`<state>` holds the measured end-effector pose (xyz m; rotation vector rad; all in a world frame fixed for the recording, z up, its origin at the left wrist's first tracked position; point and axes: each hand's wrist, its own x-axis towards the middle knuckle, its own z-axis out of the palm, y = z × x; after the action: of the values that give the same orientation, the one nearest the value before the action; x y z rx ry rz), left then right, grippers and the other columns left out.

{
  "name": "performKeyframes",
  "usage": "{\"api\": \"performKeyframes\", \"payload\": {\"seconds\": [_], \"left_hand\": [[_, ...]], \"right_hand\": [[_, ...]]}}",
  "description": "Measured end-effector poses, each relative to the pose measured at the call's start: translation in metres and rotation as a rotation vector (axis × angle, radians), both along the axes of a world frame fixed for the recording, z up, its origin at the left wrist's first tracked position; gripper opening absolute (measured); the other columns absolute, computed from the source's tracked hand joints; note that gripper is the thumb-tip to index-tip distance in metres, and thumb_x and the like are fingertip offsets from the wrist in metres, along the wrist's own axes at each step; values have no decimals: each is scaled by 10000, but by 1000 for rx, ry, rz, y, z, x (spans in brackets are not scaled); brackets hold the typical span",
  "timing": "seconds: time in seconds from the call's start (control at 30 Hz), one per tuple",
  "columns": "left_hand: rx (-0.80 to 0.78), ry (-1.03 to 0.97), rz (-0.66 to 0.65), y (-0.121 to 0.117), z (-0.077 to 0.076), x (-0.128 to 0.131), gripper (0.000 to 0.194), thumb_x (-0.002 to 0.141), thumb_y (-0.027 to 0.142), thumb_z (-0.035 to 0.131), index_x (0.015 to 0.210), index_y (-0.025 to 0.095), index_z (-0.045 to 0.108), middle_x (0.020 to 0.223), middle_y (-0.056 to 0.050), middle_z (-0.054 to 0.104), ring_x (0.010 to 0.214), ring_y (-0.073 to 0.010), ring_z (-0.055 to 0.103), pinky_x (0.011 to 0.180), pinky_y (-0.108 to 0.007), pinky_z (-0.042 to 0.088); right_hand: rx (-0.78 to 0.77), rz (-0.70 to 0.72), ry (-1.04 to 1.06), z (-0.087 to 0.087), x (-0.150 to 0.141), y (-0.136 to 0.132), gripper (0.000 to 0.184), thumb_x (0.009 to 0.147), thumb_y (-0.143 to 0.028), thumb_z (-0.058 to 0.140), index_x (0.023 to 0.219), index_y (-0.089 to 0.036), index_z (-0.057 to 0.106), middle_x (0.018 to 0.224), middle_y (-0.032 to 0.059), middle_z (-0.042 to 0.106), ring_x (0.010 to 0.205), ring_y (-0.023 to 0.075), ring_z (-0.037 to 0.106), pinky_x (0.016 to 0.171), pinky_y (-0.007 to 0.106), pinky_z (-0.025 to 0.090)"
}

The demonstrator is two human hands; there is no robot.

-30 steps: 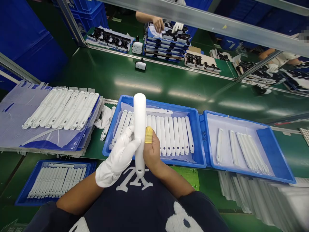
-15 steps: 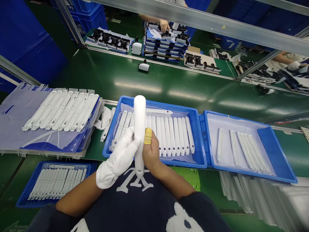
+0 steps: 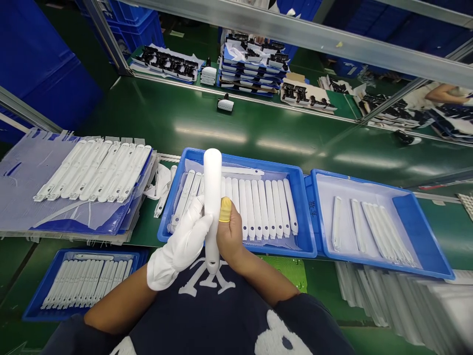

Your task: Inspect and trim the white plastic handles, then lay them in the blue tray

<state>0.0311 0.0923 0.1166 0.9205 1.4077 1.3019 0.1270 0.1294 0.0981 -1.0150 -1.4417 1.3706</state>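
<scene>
My left hand (image 3: 182, 242), in a white cotton glove, and my right hand (image 3: 231, 235), bare with a yellow finger cot on the thumb, both grip a long white plastic part (image 3: 213, 197). The part stands nearly upright between them, its rounded end up, with its lower end in front of my chest. Just beyond my hands lies a blue tray (image 3: 303, 212) holding a row of similar white parts (image 3: 264, 208). My hands hide the tray's middle section.
A blue tray (image 3: 417, 231) with several white parts adjoins on the right. Further white parts lie on a plastic sheet (image 3: 92, 170) at left and in a blue tray (image 3: 83, 283) near me. A green belt (image 3: 221, 123) runs beyond, with stacked trays of black parts behind a metal rail (image 3: 295, 32).
My hands and the white part have shifted very slightly left. The hand at the far stack of trays has moved almost out of sight.
</scene>
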Motion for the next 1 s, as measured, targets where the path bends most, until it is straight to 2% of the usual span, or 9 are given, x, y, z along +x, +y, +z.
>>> {"api": "performKeyframes", "payload": {"seconds": [0.2,0.33,0.53,0.7,0.77,0.9,1.0], "left_hand": [[-37,-12,4,-2,-2,0,406,876,382,536,1242,204,550,1257,-105,689,1262,-309,612,1097,-459,479],[-20,-4,9,-2,-3,-2,369,888,376,540,1217,212,575,1244,-95,697,1247,-302,619,1086,-439,490],[-29,-150,-55,-3,-5,-9,426,894,352,590,1301,230,558,1244,-67,690,1264,-274,599,1107,-419,462],[-75,-228,8,-1,0,-8,381,817,325,638,1184,222,624,983,-29,719,1090,-256,670,1043,-408,512],[-87,-225,25,-1,3,-7,399,795,326,651,1180,224,622,976,-25,716,1078,-254,670,1043,-407,510],[-38,-138,46,-3,2,-5,344,855,346,619,1179,231,616,1078,-43,712,1073,-249,663,1011,-398,520],[-40,-140,-2,-3,-1,-7,356,855,303,592,1204,234,612,1000,-34,700,982,-231,664,975,-384,525]], "right_hand": [[9,4,0,-3,-1,-2,444,1023,-578,329,747,-242,418,662,-26,423,593,140,392,556,296,352],[-2,-1,8,-3,-1,-3,444,1020,-582,339,753,-239,432,661,-27,432,599,139,402,564,296,356],[-127,38,86,3,-3,1,462,1006,-603,356,762,-232,481,643,-29,456,592,137,435,544,281,385],[-168,49,123,6,-5,3,470,998,-608,374,774,-223,523,674,-16,488,628,144,470,585,287,431],[-155,31,124,5,-5,2,473,1000,-606,365,758,-225,506,682,-12,485,637,145,461,591,289,425],[-59,-2,59,3,-4,0,469,995,-610,375,737,-230,469,660,-23,451,615,138,413,579,289,382],[-135,36,64,3,-3,1,476,993,-628,359,754,-232,471,667,-23,456,617,141,436,578,288,400]]}}
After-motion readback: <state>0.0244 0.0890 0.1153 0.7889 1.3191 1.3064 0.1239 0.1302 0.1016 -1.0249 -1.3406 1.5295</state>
